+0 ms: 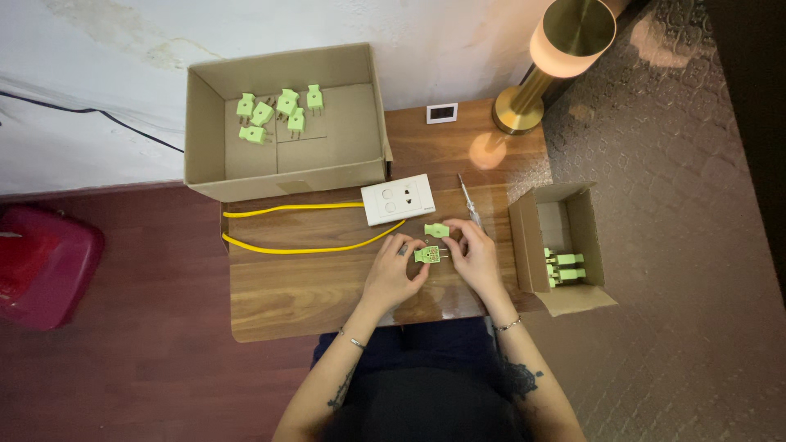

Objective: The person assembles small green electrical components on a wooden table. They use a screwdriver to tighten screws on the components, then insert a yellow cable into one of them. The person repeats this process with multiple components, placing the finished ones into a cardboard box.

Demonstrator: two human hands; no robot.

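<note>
Hands [393,270] [475,255] pinching green plug [428,254], open cardboard box [205,123] behind

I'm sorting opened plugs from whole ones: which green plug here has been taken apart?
The green plug between the left hand and right hand, its insides exposed, cover piece lying just above. Those in both boxes look whole.

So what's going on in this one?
A person seated at a small wooden table holds an opened light-green plug between the left hand and right hand. Its separate green cover piece lies just above, beside a screwdriver and a white socket on a yellow cable. A large cardboard box holds six green plugs; a smaller box on the right holds more.
</note>
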